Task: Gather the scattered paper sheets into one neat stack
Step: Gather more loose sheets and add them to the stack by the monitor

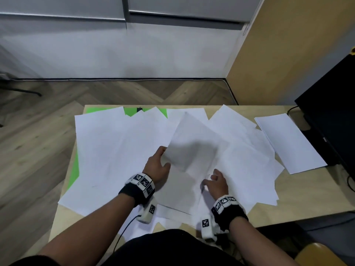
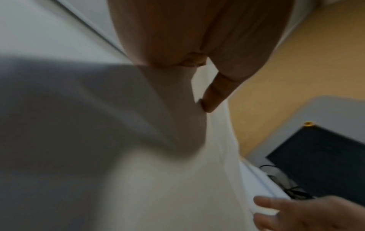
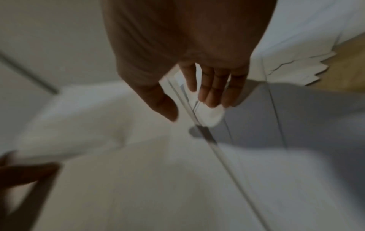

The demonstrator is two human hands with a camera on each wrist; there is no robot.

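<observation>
Several white paper sheets (image 1: 119, 150) lie scattered and overlapping across the wooden table (image 1: 307, 198). My left hand (image 1: 163, 158) pinches the left edge of one sheet (image 1: 194, 146), which is lifted and tilted above the pile. In the left wrist view the thumb (image 2: 211, 100) presses on that raised sheet (image 2: 138, 125). My right hand (image 1: 210, 179) hovers low over the pile near the front, fingers loosely spread. In the right wrist view its fingertips (image 3: 213, 96) touch a curled sheet corner (image 3: 213, 115) without gripping it.
A separate small pile of sheets (image 1: 290, 143) lies at the right of the table beside a black monitor (image 1: 330, 112). A green mat (image 1: 74, 169) shows under the papers at the left and back. Sheets overhang the left and front edges.
</observation>
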